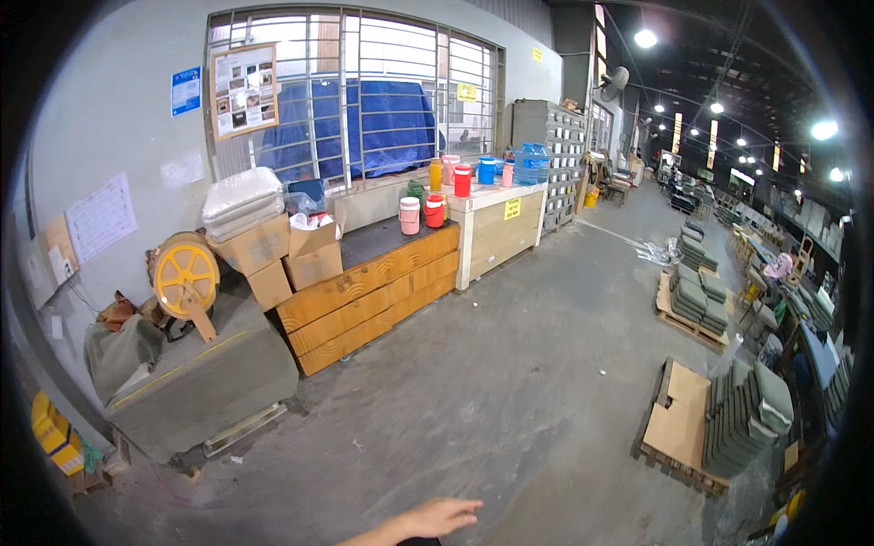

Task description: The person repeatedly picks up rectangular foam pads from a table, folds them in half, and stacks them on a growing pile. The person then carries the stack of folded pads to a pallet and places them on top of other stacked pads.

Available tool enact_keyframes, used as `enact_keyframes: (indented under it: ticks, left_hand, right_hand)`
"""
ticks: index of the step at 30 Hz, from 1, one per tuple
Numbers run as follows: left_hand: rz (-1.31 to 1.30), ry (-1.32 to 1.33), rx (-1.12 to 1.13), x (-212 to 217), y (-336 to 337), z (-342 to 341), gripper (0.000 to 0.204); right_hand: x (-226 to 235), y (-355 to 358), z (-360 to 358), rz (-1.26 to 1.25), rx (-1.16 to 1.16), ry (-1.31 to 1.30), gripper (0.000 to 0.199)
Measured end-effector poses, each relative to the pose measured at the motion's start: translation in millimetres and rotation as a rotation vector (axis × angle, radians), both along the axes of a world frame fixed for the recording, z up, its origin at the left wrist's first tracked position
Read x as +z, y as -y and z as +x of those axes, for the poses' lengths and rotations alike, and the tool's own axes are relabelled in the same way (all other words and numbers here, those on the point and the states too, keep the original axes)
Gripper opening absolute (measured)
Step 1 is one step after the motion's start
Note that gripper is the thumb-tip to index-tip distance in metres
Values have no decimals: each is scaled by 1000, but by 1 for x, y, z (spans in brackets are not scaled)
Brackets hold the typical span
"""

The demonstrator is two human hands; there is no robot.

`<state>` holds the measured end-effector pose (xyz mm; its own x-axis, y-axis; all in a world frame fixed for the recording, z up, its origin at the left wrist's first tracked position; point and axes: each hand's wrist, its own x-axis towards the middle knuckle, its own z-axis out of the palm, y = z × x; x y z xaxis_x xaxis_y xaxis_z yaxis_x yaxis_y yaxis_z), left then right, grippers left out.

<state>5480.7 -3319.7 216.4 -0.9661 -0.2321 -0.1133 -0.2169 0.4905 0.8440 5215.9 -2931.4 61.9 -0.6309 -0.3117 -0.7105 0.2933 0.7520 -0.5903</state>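
My left hand (439, 518) comes in at the lower edge over the grey concrete floor (437, 409). Its fingers stretch out toward the right and hold nothing, and it touches nothing that I can see. My right hand is out of the picture. Ahead on the left stands a low wooden drawer cabinet (369, 300) with a dark top. A pink lidded jug (410, 217) and a red one (434, 212) rest on it.
Cardboard boxes (314, 259) and a yellow-spoked wheel (186, 277) are at the left. A light counter (501, 232) carries more jugs and blue water bottles (531, 164). On the right, a pallet (672, 423) bears stacked grey-green pads (742, 419), with more loaded pallets beyond.
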Motion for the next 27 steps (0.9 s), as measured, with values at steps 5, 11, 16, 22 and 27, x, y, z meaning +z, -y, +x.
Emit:
enact_keyframes:
  ticks: [5, 11, 16, 22, 27]
  left_hand:
    - [-130, -445, 318, 107, 162, -65, 35]
    - [-819, -956, 180, 284, 333, -141, 18]
    - [-1070, -977, -71, 359, 419, -221, 12]
    - [-911, -1594, -278, 317, 571, -398, 12]
    - [-734, -1253, -374, 323, 673, -509, 28]
  right_hand:
    - [19, 166, -151, -108, -79, -194, 57]
    - [12, 337, -206, -167, -167, -104, 59]
    - [-19, 438, -198, -57, -150, 148, 57]
    - [-44, 543, -257, 63, -212, 257, 56]
    - [-41, 658, -405, 54, -214, 203, 56]
